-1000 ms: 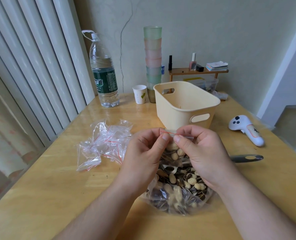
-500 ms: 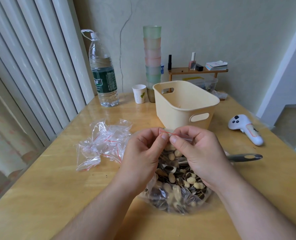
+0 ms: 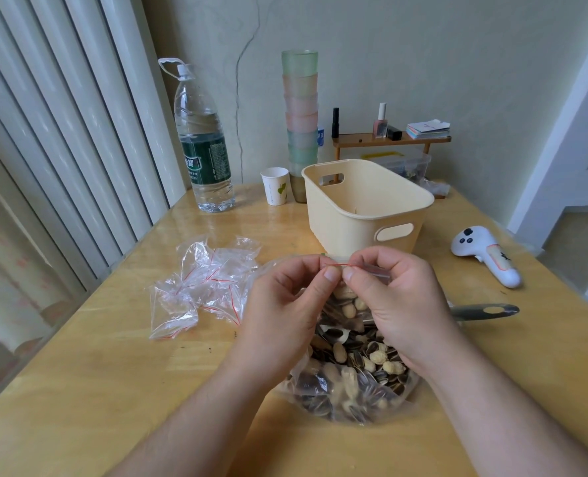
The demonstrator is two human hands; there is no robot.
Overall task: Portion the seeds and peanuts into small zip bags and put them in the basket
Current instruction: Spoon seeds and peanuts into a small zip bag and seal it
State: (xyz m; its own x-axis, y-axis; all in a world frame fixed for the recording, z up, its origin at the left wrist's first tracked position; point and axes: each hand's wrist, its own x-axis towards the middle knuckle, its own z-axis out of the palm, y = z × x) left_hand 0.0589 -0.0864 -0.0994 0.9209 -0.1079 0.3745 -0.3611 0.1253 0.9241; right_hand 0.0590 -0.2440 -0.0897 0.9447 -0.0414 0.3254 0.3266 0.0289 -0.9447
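My left hand (image 3: 285, 304) and my right hand (image 3: 399, 304) both pinch the red-lined top edge of a small zip bag (image 3: 349, 297), thumbs meeting at its middle. The bag holds peanuts and seeds and hangs just above a big clear bag of seeds and peanuts (image 3: 351, 380) lying on the table. A cream plastic basket (image 3: 361, 215) stands right behind my hands; its inside looks bare. A heap of empty small zip bags (image 3: 203, 287) lies to the left.
A metal scoop handle (image 3: 485, 310) pokes out at the right of the big bag. A white controller (image 3: 485, 254) lies further right. At the back stand a water bottle (image 3: 203, 146), a paper cup (image 3: 275, 185), stacked cups (image 3: 301, 115) and a small wooden shelf (image 3: 388, 139).
My thumbs have slid slightly along the zip edge and my hands stay in the same place. Nothing else has moved.
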